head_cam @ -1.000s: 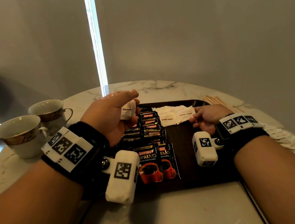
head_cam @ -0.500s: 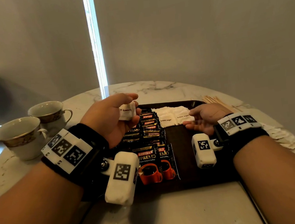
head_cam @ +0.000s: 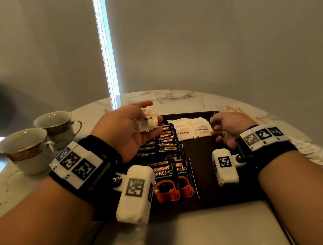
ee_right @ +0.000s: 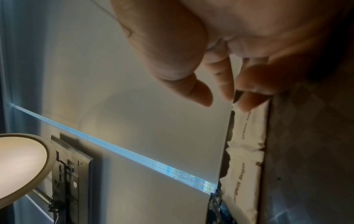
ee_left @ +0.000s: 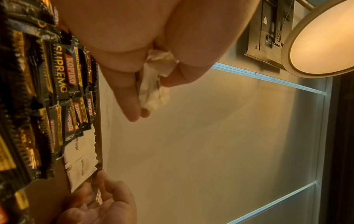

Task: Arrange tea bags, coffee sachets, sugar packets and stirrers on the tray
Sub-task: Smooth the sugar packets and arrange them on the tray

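While the left hand (head_cam: 125, 130) pinches a small stack of white paper brown-sugar packets (head_cam: 146, 121) above the dark tray (head_cam: 199, 164), the loosely open right hand (head_cam: 227, 129) lies nearer the laid packets (head_cam: 191, 128)

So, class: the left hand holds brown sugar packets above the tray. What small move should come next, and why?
Probably the right hand takes a packet from the left hand's held sugar packets and lays it beside the sugar packets on the tray. It waits empty at that row's end, over bare tray.
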A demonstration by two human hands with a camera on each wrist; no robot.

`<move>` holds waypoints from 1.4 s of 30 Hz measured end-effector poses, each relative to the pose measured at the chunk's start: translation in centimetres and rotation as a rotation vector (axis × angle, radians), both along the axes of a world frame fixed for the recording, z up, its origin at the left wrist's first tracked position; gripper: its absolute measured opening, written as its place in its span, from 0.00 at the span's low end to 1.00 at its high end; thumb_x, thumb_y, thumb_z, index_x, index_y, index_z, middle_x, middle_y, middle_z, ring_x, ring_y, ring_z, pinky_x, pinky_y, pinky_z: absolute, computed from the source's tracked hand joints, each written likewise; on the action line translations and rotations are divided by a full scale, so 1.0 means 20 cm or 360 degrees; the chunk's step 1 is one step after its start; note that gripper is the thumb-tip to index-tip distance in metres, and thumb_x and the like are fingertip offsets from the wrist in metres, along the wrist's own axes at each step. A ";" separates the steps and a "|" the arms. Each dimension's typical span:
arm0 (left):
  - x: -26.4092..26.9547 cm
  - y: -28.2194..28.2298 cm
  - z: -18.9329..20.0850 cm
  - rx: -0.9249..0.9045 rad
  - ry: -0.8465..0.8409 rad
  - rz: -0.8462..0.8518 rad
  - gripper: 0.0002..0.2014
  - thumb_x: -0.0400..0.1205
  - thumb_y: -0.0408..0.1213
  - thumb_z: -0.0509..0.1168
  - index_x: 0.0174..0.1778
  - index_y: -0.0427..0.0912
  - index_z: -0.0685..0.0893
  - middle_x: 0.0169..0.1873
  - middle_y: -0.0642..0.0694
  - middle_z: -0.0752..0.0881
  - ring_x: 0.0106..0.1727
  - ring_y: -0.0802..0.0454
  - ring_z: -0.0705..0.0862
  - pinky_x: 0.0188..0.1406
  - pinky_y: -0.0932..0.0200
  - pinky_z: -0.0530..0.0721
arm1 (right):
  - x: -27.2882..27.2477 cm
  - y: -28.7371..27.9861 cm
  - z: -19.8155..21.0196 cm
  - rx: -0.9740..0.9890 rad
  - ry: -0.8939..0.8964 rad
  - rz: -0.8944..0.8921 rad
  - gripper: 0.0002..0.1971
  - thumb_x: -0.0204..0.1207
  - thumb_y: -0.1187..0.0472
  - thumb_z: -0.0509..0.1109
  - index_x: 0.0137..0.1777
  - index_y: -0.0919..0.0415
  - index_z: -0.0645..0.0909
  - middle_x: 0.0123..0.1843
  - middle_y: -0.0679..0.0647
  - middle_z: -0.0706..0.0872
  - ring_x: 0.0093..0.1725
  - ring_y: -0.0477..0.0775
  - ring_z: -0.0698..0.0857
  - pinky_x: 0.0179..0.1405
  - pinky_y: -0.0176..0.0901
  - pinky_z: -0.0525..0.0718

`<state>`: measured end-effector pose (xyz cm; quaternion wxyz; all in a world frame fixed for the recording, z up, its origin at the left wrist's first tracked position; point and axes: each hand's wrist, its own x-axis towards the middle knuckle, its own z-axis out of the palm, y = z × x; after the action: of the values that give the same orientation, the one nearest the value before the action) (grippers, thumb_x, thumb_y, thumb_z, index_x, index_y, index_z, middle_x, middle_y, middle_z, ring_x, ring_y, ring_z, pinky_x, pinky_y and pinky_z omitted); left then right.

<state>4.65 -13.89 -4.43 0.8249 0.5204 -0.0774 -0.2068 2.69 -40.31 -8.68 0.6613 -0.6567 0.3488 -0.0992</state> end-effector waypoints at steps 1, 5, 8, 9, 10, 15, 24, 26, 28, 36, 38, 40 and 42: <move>0.00 0.00 0.00 0.0013 -0.0033 -0.0004 0.17 0.84 0.22 0.55 0.61 0.37 0.86 0.63 0.32 0.82 0.55 0.38 0.89 0.48 0.44 0.92 | 0.00 0.00 0.00 0.0010 -0.0050 -0.0015 0.08 0.79 0.63 0.68 0.57 0.61 0.79 0.44 0.56 0.78 0.35 0.51 0.78 0.21 0.39 0.72; 0.01 0.02 -0.01 0.0047 -0.0127 -0.0040 0.13 0.82 0.26 0.66 0.61 0.37 0.86 0.57 0.35 0.89 0.49 0.40 0.90 0.42 0.49 0.90 | -0.03 0.05 0.10 0.0230 -0.0484 0.0041 0.04 0.80 0.62 0.70 0.49 0.59 0.78 0.37 0.53 0.78 0.26 0.47 0.74 0.15 0.36 0.67; 0.00 0.01 -0.01 -0.0016 -0.0127 -0.0052 0.20 0.77 0.30 0.71 0.66 0.32 0.82 0.55 0.36 0.90 0.44 0.45 0.91 0.33 0.57 0.88 | -0.12 0.17 0.21 0.0280 -0.0807 0.0380 0.11 0.77 0.59 0.73 0.55 0.61 0.78 0.37 0.52 0.79 0.27 0.46 0.74 0.18 0.35 0.67; 0.00 0.01 0.00 -0.0034 -0.0124 -0.0043 0.19 0.77 0.29 0.71 0.65 0.32 0.81 0.54 0.35 0.90 0.42 0.46 0.91 0.31 0.58 0.87 | -0.15 0.22 0.24 0.0256 -0.0854 0.0524 0.14 0.75 0.57 0.74 0.56 0.62 0.78 0.37 0.52 0.79 0.28 0.46 0.75 0.19 0.35 0.67; -0.01 0.00 0.00 -0.0042 -0.0125 -0.0037 0.18 0.77 0.29 0.71 0.62 0.32 0.81 0.52 0.36 0.90 0.40 0.47 0.91 0.29 0.58 0.87 | -0.17 0.27 0.26 0.0228 -0.0872 0.0657 0.16 0.72 0.56 0.76 0.55 0.62 0.78 0.37 0.52 0.80 0.28 0.47 0.75 0.20 0.35 0.67; -0.03 -0.02 -0.01 0.0016 -0.0199 -0.0035 0.21 0.69 0.34 0.75 0.58 0.35 0.81 0.47 0.37 0.90 0.34 0.50 0.89 0.25 0.60 0.84 | -0.20 0.43 0.25 0.0077 -0.0790 0.0976 0.13 0.67 0.58 0.80 0.47 0.61 0.82 0.36 0.53 0.86 0.29 0.49 0.79 0.20 0.36 0.70; -0.04 -0.03 -0.01 -0.0041 -0.0137 -0.0070 0.20 0.76 0.32 0.73 0.65 0.34 0.81 0.54 0.36 0.89 0.39 0.45 0.92 0.30 0.55 0.89 | -0.20 0.47 0.24 0.0028 -0.0692 0.0789 0.03 0.79 0.69 0.70 0.48 0.62 0.79 0.37 0.56 0.89 0.30 0.51 0.84 0.23 0.39 0.74; -0.03 -0.02 -0.01 -0.0033 -0.0106 -0.0087 0.17 0.78 0.33 0.72 0.62 0.35 0.82 0.56 0.35 0.89 0.41 0.43 0.93 0.32 0.53 0.90 | -0.20 0.48 0.24 0.0108 -0.0711 0.0751 0.03 0.80 0.70 0.68 0.49 0.63 0.78 0.37 0.56 0.90 0.31 0.51 0.85 0.23 0.38 0.76; -0.03 -0.02 -0.01 -0.0009 -0.0094 -0.0092 0.14 0.77 0.35 0.72 0.59 0.38 0.83 0.57 0.34 0.89 0.41 0.43 0.92 0.32 0.53 0.90 | -0.20 0.48 0.25 0.0155 -0.0738 0.0698 0.05 0.81 0.71 0.67 0.52 0.63 0.77 0.35 0.56 0.89 0.29 0.50 0.85 0.23 0.38 0.76; -0.03 0.01 0.00 0.0082 -0.0126 -0.0261 0.27 0.73 0.46 0.72 0.67 0.37 0.83 0.60 0.34 0.88 0.41 0.45 0.88 0.33 0.56 0.86 | -0.20 0.47 0.25 0.0142 -0.0796 0.0664 0.06 0.82 0.71 0.64 0.48 0.63 0.81 0.37 0.59 0.86 0.32 0.53 0.85 0.24 0.39 0.83; -0.03 0.01 0.00 0.0110 -0.0195 -0.0340 0.28 0.72 0.44 0.72 0.68 0.36 0.83 0.55 0.34 0.89 0.41 0.44 0.89 0.31 0.56 0.85 | -0.20 0.48 0.25 0.0161 -0.0828 0.0700 0.06 0.81 0.73 0.64 0.51 0.65 0.82 0.38 0.60 0.88 0.32 0.53 0.87 0.26 0.41 0.87; -0.04 0.01 -0.01 0.0149 -0.0236 -0.0377 0.21 0.71 0.41 0.73 0.60 0.38 0.85 0.50 0.37 0.90 0.39 0.45 0.90 0.28 0.57 0.85 | -0.20 0.48 0.25 0.0196 -0.0870 0.0702 0.08 0.80 0.75 0.66 0.53 0.65 0.83 0.40 0.61 0.89 0.33 0.54 0.89 0.27 0.42 0.88; -0.05 0.00 -0.01 0.0164 -0.0244 -0.0360 0.11 0.74 0.35 0.72 0.53 0.41 0.86 0.45 0.38 0.90 0.36 0.47 0.89 0.25 0.59 0.84 | -0.20 0.49 0.24 0.0213 -0.0905 0.0687 0.11 0.78 0.76 0.68 0.57 0.65 0.83 0.42 0.62 0.89 0.33 0.54 0.89 0.25 0.41 0.86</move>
<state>3.68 -13.89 -4.59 0.7601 0.5643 -0.1875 -0.2618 -1.29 -30.47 -3.78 0.7790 -0.6167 0.0099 -0.1128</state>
